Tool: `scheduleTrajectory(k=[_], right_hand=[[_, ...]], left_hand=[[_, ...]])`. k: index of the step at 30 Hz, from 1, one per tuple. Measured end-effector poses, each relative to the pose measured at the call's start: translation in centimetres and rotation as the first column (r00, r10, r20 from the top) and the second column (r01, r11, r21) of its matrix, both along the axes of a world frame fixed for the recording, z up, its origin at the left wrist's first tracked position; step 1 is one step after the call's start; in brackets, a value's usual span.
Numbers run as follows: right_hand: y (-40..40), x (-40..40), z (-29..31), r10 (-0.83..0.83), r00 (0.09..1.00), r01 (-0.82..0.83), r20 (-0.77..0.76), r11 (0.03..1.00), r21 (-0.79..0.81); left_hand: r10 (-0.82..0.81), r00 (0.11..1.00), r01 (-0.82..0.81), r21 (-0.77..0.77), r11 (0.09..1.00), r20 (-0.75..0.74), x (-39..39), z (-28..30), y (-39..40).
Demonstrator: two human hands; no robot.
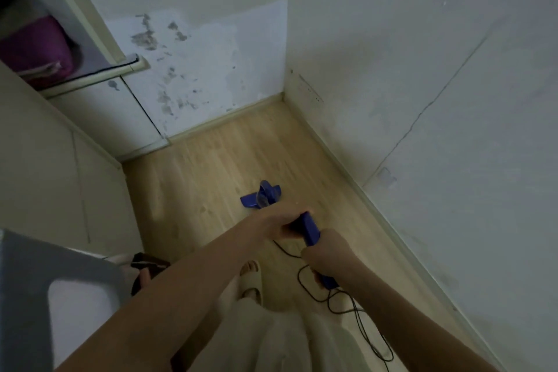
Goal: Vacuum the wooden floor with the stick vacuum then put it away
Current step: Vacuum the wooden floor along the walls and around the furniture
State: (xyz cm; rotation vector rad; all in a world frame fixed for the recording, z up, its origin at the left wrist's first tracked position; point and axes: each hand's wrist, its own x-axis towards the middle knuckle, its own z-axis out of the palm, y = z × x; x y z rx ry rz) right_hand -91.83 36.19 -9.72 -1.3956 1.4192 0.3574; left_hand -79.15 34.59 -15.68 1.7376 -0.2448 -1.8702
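Here, left fingers (288, 228) curled round the upper part of the blue handle of the stick vacuum (311, 228), left hand (280, 220) on the forward side of it, thumb side towards the floor head. Right fingers (315, 276) wrapped round the rear end of the same handle, right hand (327, 251) lower and nearer the body, with a short stretch of blue showing between the two grips and another blue stub poking out below the right fist. Beyond the left knuckles, down on the wooden floor (211, 166), the blue floor head (262, 194) lying flat on the boards, blurred, with a clear rounded part on top; shaft between handle and head mostly hidden behind the left hand. From under the handle, a black cord (341, 300) looping over the boards and trailing off towards the lower right. Directly beneath the arms, a foot in a pale slipper (250, 279) and pale trouser legs; to the left of that, a dark brown slipper (148, 272), partly hidden by the left forearm. Further out, a stained, mould-flecked white wall (193, 48) straight ahead meeting a plain wall (422, 69) on the right at a corner, pale skirting along both. On the left, pale cabinet fronts (45, 160), an open shelf above with something magenta (36, 48) on it, and a grey object (45, 275) at the lower left edge, too close to identify.
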Motion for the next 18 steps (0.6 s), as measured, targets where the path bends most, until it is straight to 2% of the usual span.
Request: scheduleTrajectory(k=[8,18], right_hand=[[-2.0,5.8,-3.3,-0.018,0.999,0.017,0.040,1.000,0.022],[-11.7,17.5,-5.6,-0.011,1.000,0.011,-0.020,1.000,0.019]], left_hand=[[0.031,0.998,-0.030,-0.018,0.999,0.056,5.4,-2.1,-2.4],[0.040,0.999,-0.040,-0.003,0.999,0.010,17.8,-4.8,-11.9]])
